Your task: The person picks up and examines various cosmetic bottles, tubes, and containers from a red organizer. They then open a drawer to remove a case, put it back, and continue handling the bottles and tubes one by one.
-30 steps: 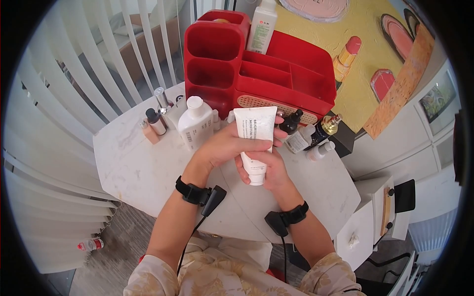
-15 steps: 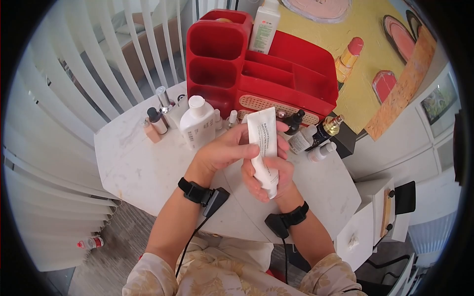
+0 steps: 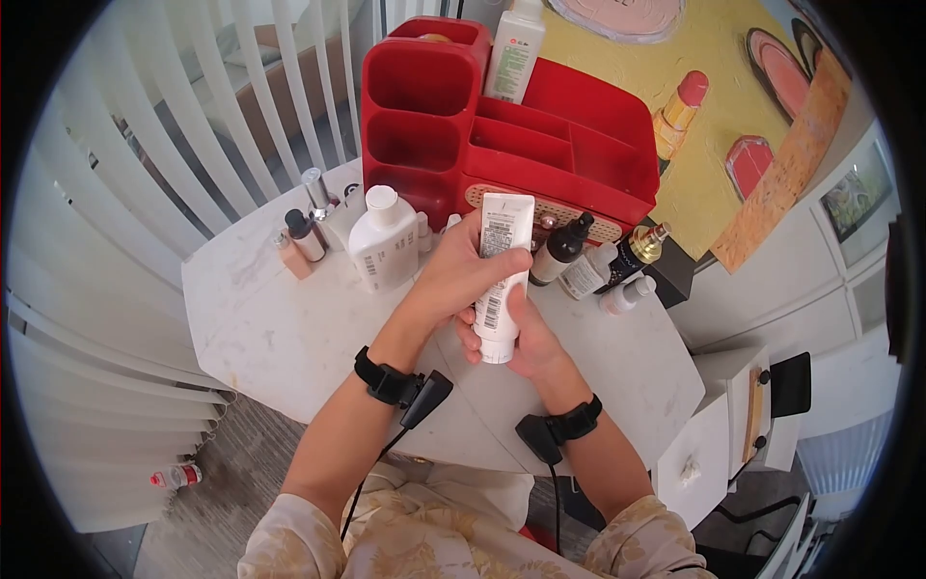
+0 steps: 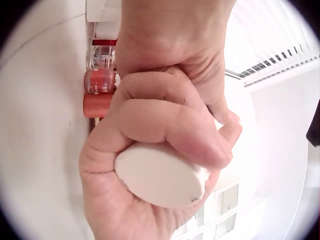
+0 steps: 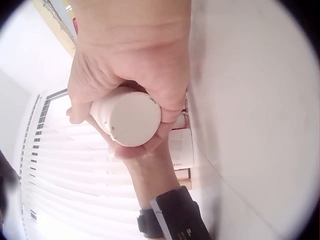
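Observation:
Both hands hold a white squeeze tube [image 3: 508, 214] over the table in the head view, its cap end toward the body and a side with small print and a barcode facing up. The left hand [image 3: 453, 278] grips its upper part, thumb laid across the print; its other fingers are largely hidden behind. Lower down, the right hand [image 3: 533, 340] wraps the tube near the cap, thumb along one side, fingertips around the other. In the left wrist view, curled right fingers surround the white cap [image 4: 162, 176]. The right wrist view shows the cap [image 5: 136, 120] end-on, below the right palm.
Behind the hands stands a red organizer [image 3: 569, 185] holding a white bottle [image 3: 513, 58]. A large white bottle [image 3: 384, 253] and small cosmetics are on the marble-look table [image 3: 260, 338] at left; a black pump bottle [image 3: 557, 257] and several others stand at right. Blinds flank the left side.
The tube has turned from its large-lettered face to the barcode side and sits more upright than half a second ago. Both hands have shifted their hold around it.

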The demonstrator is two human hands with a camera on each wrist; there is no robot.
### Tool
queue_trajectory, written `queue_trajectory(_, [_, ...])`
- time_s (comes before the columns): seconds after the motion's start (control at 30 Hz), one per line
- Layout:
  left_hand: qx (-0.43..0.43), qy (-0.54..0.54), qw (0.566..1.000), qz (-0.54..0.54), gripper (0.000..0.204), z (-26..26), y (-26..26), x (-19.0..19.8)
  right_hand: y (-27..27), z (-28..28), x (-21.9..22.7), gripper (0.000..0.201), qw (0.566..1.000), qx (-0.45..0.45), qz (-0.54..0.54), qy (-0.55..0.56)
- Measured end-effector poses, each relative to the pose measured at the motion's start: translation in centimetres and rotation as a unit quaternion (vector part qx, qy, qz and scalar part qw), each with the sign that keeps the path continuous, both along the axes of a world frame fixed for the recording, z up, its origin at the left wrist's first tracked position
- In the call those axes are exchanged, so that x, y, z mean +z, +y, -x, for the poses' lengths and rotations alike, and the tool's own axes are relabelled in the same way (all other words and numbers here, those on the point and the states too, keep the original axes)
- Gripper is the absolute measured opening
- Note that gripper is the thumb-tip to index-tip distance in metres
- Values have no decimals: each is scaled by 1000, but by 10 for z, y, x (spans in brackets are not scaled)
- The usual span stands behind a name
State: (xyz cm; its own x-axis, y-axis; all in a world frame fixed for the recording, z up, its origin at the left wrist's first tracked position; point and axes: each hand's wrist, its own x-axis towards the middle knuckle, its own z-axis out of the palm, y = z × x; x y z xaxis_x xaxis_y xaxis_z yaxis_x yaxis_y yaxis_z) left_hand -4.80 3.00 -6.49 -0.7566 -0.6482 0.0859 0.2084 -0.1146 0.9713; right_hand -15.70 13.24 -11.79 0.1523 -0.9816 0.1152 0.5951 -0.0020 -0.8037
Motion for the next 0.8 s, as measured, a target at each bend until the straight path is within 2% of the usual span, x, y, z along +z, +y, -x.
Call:
queue_trajectory(0.07, [-3, 20, 1000, -17, 45, 1, -2, -2, 0, -1, 5, 67, 999, -1, -21, -32])
queue_trajectory(0.13, [-32, 19, 998, -59, 45, 0, -6, -2, -1, 1, 5, 67, 998, 28, 3, -51])
queue_trajectory(0.23, [-127, 58, 983, -116, 44, -8, -3, 6, 1, 3, 14, 69, 996, 46, 27, -70])
queue_trajectory(0.27, [-151, 77, 981, -99, 45, -9, -3, 7, 2, 2, 19, 69, 995, 49, 34, -74])
queue_trajectory(0.37, [-167, 84, 977, -99, 41, -13, 0, 18, 5, 1, 26, 56, 996, -5, 7, -93])
queue_trajectory(0.47, [-162, 69, 978, -114, 44, -15, -3, 16, 4, 5, 22, 51, 997, -2, 2, -71])
queue_trajectory(0.57, [-170, 49, 977, -120, 49, -15, -3, 15, 5, 11, 12, 44, 1000, 20, 0, 23])
queue_trajectory(0.67, [-173, 65, 974, -130, 46, -13, -3, 14, 5, 8, 15, 47, 994, -8, -39, 103])
queue_trajectory(0.8, [-204, 28, 972, -114, 43, -18, -3, 19, 4, 3, 18, 40, 982, -36, -44, 181])
